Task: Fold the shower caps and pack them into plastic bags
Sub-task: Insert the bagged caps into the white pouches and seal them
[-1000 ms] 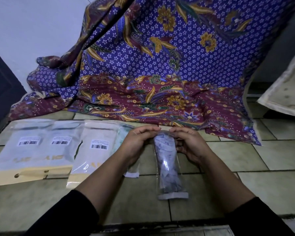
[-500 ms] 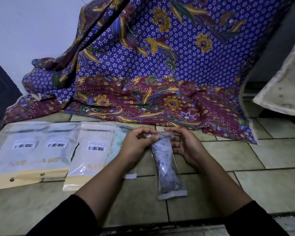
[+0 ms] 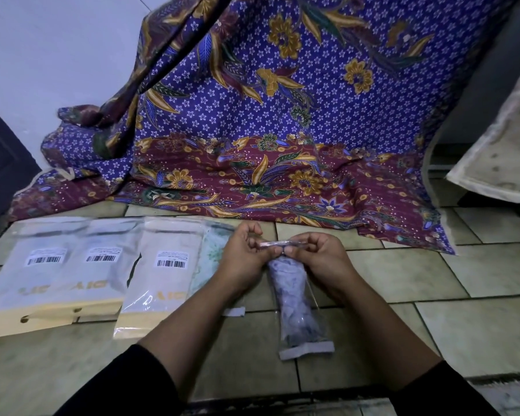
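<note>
A narrow clear plastic bag (image 3: 302,310) lies on the tiled floor in front of me with a folded pale lilac shower cap inside it. My left hand (image 3: 243,259) and my right hand (image 3: 315,259) both pinch the bag's top flap, which is folded over into a thin strip between my fingertips. The bag's bottom end with a white strip points toward me. A second clear bag (image 3: 210,259) holding a pale green cap lies partly hidden under my left forearm.
Three flat white packets with barcode labels (image 3: 105,271) lie in an overlapping row on the floor at left. A purple and maroon batik cloth (image 3: 267,145) hangs and spreads behind. A dark door stands far left; a pale padded edge (image 3: 499,151) juts in at right.
My hands have folded the bag's top flap over into a thin strip and shifted slightly apart along it. The bag lies where it was.
</note>
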